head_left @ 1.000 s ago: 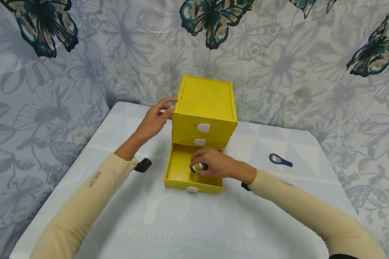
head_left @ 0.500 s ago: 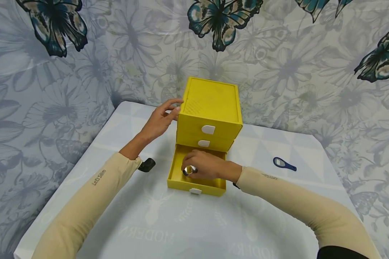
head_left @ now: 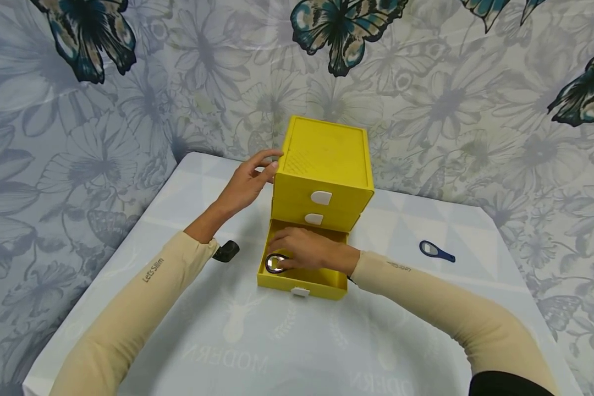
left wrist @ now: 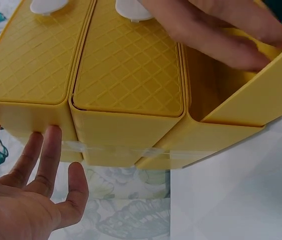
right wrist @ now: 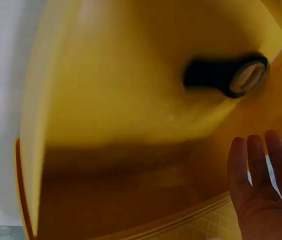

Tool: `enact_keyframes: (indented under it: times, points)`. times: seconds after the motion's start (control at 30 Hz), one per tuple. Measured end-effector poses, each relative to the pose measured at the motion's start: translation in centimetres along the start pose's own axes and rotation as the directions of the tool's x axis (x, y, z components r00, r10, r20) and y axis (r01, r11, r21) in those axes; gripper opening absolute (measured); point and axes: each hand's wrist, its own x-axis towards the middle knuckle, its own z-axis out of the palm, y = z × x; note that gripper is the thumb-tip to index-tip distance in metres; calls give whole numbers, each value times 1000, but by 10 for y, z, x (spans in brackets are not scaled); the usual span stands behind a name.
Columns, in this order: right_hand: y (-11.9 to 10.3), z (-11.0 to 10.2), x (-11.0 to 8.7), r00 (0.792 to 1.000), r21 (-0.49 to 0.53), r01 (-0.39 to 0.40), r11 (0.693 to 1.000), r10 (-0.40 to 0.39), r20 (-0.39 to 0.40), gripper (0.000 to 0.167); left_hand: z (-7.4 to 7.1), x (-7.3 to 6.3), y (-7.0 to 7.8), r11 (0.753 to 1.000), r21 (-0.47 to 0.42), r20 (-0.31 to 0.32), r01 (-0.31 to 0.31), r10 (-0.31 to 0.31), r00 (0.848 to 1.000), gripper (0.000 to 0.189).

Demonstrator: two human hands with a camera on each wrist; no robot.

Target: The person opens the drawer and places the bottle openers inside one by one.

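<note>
A small yellow drawer cabinet [head_left: 326, 148] stands on the table, its bottom drawer [head_left: 302, 291] pulled out. Inside that drawer, a magnifying glass [right wrist: 225, 77] with a dark handle and round lens shows blurred in the right wrist view. In the head view its lens [head_left: 275, 263] is near the left wall, overlapped by my right thumb. My right hand [head_left: 302, 248] reaches into the drawer; its fingers look straight and apart from the magnifying glass in the right wrist view. My left hand [head_left: 242, 187] touches the cabinet's left side with spread fingertips [left wrist: 53, 132].
Another magnifying glass [head_left: 436, 251], with a blue handle, lies on the table to the right of the cabinet. The two upper drawers [head_left: 297, 201] are closed and have white tabs. A patterned wall [head_left: 218, 82] rises behind the table [head_left: 227, 341].
My right hand has moved left inside the drawer and let go of the magnifying glass it held, now by the left wall. My left hand stays on the cabinet. The head view has shifted slightly.
</note>
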Motion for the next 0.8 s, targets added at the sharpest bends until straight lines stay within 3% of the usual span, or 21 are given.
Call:
enact_keyframes:
  times: [0.23,0.43,0.8]
  points:
    - [-2,-8,-20,999,79,-24,997,27,-32,24,0,1,4,999,14,-7,33,-33,999,45]
    - [3,-12,-49,994,76,-57,995,64,-92,24,-2,2,8,997,36,-13,68,-67,998,47]
    - [26,-21,-103,966,156,-138,978,168,-199,26,2,4,7,996,27,1,90,-90,996,47]
